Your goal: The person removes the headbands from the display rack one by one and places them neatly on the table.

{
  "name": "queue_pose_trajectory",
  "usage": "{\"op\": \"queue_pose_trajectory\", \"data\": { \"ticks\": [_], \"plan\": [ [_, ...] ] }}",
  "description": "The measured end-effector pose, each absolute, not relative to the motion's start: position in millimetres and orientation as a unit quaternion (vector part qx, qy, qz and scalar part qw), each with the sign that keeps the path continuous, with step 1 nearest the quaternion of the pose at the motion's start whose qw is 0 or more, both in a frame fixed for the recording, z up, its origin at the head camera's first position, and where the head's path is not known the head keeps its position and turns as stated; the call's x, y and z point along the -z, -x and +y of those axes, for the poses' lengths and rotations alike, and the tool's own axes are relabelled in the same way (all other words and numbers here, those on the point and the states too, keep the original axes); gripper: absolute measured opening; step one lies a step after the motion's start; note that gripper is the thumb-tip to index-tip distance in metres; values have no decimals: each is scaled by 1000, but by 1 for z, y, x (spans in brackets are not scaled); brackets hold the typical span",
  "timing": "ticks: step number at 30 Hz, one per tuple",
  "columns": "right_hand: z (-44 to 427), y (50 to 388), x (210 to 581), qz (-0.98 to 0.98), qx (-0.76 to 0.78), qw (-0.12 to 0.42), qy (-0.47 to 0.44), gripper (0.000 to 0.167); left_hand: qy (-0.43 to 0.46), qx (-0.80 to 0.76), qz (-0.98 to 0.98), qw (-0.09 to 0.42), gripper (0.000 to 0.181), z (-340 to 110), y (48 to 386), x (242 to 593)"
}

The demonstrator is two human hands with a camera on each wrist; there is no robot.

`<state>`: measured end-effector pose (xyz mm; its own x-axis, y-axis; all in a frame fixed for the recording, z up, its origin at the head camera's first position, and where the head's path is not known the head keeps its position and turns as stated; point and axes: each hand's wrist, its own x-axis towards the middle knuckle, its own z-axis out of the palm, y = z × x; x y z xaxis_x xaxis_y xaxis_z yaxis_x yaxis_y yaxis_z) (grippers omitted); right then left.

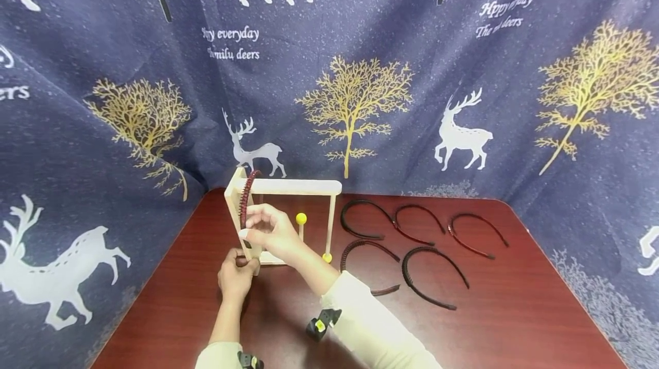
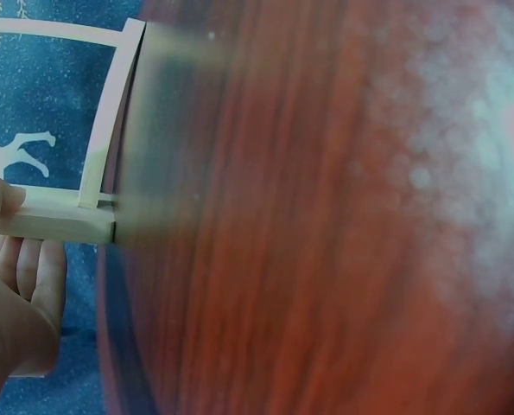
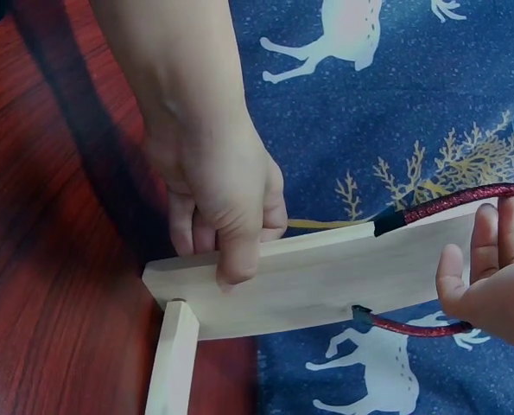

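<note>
A pale wooden stand point(image 1: 296, 187) with an upright side board point(image 3: 300, 277) stands at the table's left. My left hand point(image 1: 238, 274) grips the board's lower end, thumb on one face and fingers on the other. A dark red toothed headband point(image 1: 245, 200) straddles the board, its dark tips on either side in the right wrist view. My right hand point(image 1: 273, 234) is at the headband, inside its curve. In the right wrist view its fingertips point(image 3: 485, 216) touch or nearly touch the band, with the thumb apart. The left wrist view shows my left hand point(image 2: 19, 285) at the stand's end.
Several dark headbands lie on the red-brown table to the right, among them a black one point(image 1: 429, 277) and a reddish one point(image 1: 476, 234). Yellow balls point(image 1: 301, 218) cap pegs on the stand. A blue deer-print cloth point(image 1: 412, 129) hangs behind the table.
</note>
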<state>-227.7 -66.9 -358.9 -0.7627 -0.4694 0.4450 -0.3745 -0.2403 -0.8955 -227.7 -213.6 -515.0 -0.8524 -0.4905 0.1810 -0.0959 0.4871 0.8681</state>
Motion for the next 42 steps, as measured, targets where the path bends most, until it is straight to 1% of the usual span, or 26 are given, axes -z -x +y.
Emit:
{"op": "queue_pose_trajectory", "data": {
  "ticks": [8,14,21,28,33,42],
  "plan": [
    [-59,226,357,627,704,1,334,29,-178,473,-839,203,25,-212,228,513],
    [-56,228,358,627,695,0,352,27,-183,468,-839,207,25,-212,226,512],
    [-58,229,360,629,692,-7,355,27,-183,467,-839,209,25,-213,227,513],
    [-56,229,356,628,687,-32,365,27,-183,467,-840,207,25,-213,227,513],
    [-55,228,355,632,684,-34,362,26,-183,468,-838,212,25,-213,226,513],
    [-37,223,356,632,684,-58,359,26,-183,476,-837,199,27,-211,226,513]
  ]
}}
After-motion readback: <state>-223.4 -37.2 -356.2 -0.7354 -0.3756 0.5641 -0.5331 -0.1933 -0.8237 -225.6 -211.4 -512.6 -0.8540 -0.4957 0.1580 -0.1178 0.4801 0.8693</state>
